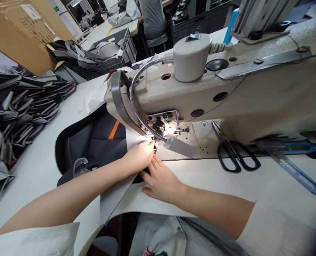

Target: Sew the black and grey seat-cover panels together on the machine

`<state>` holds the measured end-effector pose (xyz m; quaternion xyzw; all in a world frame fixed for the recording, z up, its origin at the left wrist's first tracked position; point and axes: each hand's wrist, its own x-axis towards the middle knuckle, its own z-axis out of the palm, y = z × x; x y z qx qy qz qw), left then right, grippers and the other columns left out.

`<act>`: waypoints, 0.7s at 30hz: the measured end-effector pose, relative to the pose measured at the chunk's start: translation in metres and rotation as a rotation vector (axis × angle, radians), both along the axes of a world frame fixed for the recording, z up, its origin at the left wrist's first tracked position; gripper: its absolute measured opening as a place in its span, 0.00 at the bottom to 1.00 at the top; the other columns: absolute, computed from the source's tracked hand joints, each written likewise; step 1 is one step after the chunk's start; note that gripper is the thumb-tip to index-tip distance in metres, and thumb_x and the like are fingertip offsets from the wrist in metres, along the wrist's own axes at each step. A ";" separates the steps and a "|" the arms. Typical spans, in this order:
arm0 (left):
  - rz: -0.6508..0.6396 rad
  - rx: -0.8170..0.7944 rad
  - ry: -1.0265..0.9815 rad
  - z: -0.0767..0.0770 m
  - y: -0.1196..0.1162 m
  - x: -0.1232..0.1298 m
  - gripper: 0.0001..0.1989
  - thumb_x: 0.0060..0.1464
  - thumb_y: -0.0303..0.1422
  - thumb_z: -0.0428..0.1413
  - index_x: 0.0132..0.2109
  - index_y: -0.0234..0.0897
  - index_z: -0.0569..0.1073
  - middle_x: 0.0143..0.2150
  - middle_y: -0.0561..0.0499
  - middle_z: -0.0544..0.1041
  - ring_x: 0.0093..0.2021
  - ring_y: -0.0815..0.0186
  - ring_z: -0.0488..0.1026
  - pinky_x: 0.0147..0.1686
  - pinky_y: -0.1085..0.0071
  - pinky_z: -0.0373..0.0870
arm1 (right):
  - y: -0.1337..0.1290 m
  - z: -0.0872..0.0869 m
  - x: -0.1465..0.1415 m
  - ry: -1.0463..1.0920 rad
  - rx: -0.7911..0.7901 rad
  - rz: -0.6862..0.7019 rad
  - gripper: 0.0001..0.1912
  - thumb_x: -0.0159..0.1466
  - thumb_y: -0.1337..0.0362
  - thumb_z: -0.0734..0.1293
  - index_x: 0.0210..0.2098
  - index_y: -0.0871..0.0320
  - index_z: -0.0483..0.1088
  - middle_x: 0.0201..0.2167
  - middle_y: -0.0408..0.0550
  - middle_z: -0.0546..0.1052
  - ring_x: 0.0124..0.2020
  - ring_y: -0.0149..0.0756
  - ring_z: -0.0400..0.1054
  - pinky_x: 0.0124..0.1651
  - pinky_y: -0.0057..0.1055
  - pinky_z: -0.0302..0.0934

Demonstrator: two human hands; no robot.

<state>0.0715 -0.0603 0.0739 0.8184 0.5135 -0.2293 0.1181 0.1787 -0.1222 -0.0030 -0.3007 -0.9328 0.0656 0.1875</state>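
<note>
Black padded piece (102, 131), orange-striped: is being positioned left of and partly beneath the head of the sewing machine (152, 89), its pale mesh panel (132, 140) being kept nearest the needle area.

Left hand (139, 155): is being held at the needle area of the machine, palm down, fingers bunched narrowly; whether anything is being pinched cannot be told. Its forearm is being extended from lower left, aslant over the padded piece.

Right hand (164, 181): is being held in front of the machine's needle area, fingers reaching up and leftward to the left hand, thumb being spread apart below; no firm grip is being shown. Its forearm is being angled in from lower right.

Black-handled scissors (234, 156): are being kept right of the machine's needle area.

Blue-handled tool (298, 174): is being kept farther right of that area.

Stacked dark pieces (22, 121): are being stored well left of the machine.
</note>
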 end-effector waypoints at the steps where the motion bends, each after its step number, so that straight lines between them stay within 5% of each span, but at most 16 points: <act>1: 0.013 0.018 0.011 0.000 0.000 0.000 0.13 0.58 0.27 0.40 0.38 0.31 0.69 0.36 0.41 0.72 0.39 0.58 0.72 0.38 0.66 0.67 | -0.002 -0.001 -0.002 -0.012 0.065 -0.023 0.28 0.58 0.53 0.66 0.51 0.68 0.67 0.48 0.70 0.70 0.54 0.58 0.61 0.58 0.55 0.50; 6: 0.037 0.137 0.034 -0.002 -0.006 -0.001 0.13 0.59 0.31 0.41 0.41 0.34 0.69 0.38 0.43 0.72 0.36 0.59 0.73 0.32 0.68 0.67 | -0.007 -0.006 -0.010 -0.033 0.315 -0.063 0.12 0.60 0.74 0.58 0.39 0.72 0.70 0.40 0.72 0.74 0.44 0.52 0.70 0.55 0.54 0.56; 21: -0.029 0.139 -0.039 -0.004 0.000 -0.006 0.13 0.58 0.30 0.41 0.44 0.35 0.68 0.38 0.44 0.73 0.38 0.59 0.72 0.36 0.68 0.67 | 0.005 -0.002 0.007 -0.077 0.386 0.044 0.11 0.60 0.73 0.57 0.35 0.67 0.71 0.39 0.69 0.75 0.42 0.51 0.72 0.46 0.47 0.64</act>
